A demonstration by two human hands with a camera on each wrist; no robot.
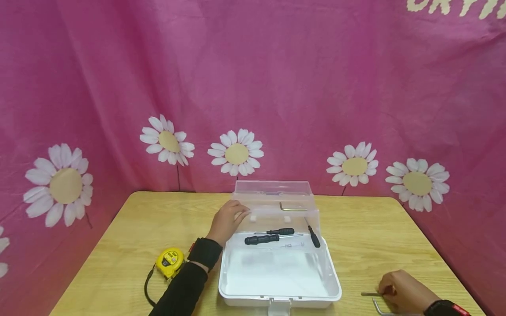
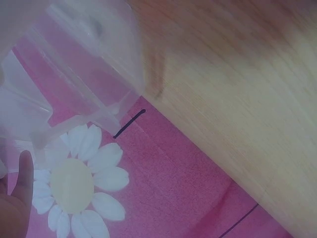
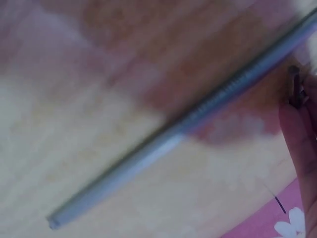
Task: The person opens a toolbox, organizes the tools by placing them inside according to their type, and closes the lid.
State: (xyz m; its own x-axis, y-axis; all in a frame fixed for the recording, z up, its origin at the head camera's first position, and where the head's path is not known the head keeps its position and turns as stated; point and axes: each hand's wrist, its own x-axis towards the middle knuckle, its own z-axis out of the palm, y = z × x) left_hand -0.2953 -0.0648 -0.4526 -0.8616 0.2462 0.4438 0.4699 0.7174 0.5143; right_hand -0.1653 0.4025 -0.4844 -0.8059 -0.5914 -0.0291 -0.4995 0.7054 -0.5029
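Here, white toolbox [image 1: 276,274]; screwdrivers [image 1: 262,239] inside

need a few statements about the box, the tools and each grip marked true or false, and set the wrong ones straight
1. Three screwdrivers with black handles show in the head view. True.
2. The tape measure lies inside the white box. False: it lies on the table, left of the box.
3. The left grip is at the edge of the clear lid. True.
4. The right grip holds a screwdriver. False: it holds a thin metal rod.
5. The clear lid is closed. False: it stands open.
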